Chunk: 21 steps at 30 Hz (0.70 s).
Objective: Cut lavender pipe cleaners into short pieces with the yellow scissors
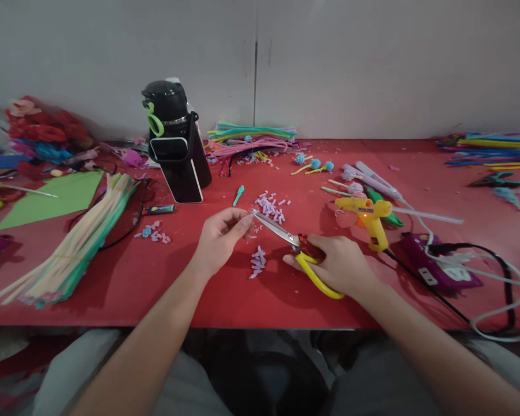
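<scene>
My left hand is pinched closed, thumb against fingers, on a small pale piece that barely shows at the fingertips; its kind is too small to tell. Yellow-handled scissors sit in my right hand, which is wrapped round the handles. Their blade tips reach to my left fingertips, and the blades look nearly together. Just beyond the tips lies a pile of short cut purple fuzzy pieces. A smaller pile of purple pieces rests on the red table nearer to me, between my hands.
A black bottle with a phone stands at the back left. Pipe cleaner bundles lie left and behind. At right are a yellow glue gun, a purple power strip and looping cables. Small blue pompoms lie behind.
</scene>
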Each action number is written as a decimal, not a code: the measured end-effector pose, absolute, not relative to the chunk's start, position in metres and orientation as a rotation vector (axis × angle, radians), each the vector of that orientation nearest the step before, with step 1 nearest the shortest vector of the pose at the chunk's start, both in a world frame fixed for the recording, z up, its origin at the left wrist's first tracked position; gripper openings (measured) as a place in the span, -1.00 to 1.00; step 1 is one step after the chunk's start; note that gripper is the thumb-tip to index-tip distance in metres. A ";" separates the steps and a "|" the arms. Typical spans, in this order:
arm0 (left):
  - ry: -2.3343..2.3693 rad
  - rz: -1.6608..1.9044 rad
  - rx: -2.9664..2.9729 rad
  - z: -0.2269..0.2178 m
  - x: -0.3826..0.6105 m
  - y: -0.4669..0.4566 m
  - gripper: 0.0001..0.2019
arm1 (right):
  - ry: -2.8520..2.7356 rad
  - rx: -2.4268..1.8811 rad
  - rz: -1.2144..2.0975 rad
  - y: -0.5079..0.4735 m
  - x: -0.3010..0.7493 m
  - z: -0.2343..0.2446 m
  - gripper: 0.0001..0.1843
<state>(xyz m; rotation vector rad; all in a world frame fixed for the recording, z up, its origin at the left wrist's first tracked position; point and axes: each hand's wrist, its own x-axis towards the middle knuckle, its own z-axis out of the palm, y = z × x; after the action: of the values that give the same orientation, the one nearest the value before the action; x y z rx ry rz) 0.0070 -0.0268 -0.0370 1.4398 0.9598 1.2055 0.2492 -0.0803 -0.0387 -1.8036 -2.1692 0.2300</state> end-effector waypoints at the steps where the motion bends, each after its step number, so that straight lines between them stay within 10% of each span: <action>1: 0.968 1.204 1.450 -0.037 0.007 -0.027 -0.73 | -2.172 -1.804 0.224 -0.080 0.249 -0.040 -0.31; 21: 0.916 1.213 1.449 -0.039 0.008 -0.025 -0.77 | -2.293 -1.848 -0.138 -0.074 0.254 -0.048 -0.37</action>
<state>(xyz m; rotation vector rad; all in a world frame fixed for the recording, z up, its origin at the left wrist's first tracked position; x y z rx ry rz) 0.0077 -0.0253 -0.0393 1.4492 0.9160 1.2130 0.2537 -0.0744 -0.0480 -1.8479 -2.2934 -0.1380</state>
